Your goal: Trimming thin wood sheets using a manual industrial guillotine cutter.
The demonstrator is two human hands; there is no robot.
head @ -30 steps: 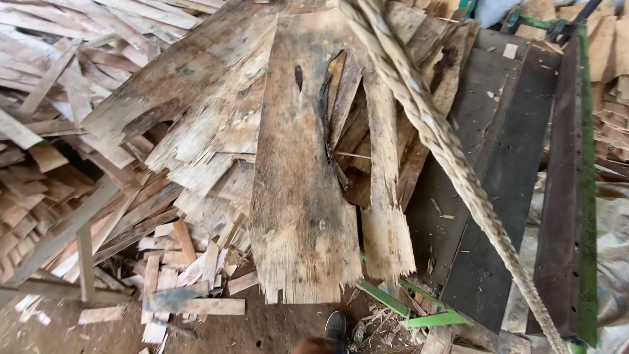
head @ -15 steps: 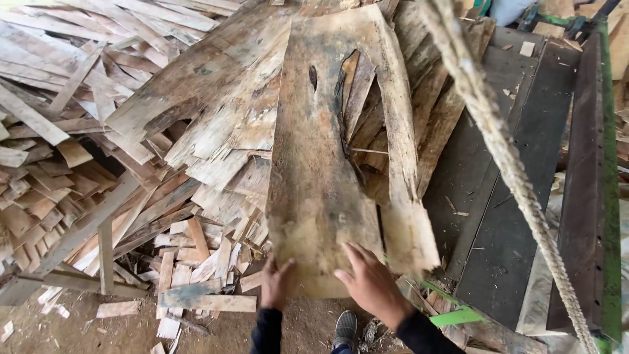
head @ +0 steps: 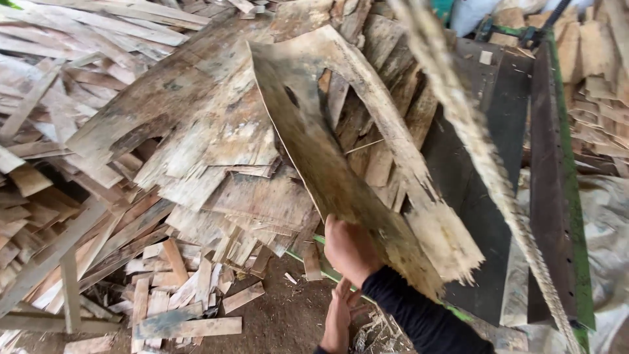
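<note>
Fingers of the right hand (head: 350,252) clamp the near edge of a thin veneer sheet (head: 341,164), tilted up on edge above the heap of wood scraps (head: 196,151). The left hand (head: 339,318) hangs below with fingers loose, holding nothing. A twisted rope (head: 485,164) crosses just right; the sheet's frayed, cracked end could likely split or snag there.

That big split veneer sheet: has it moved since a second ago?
Yes. The veneer sheet lay flat on the pile; now the right hand has lifted its near edge, tilting it up toward the dark metal table.
</note>
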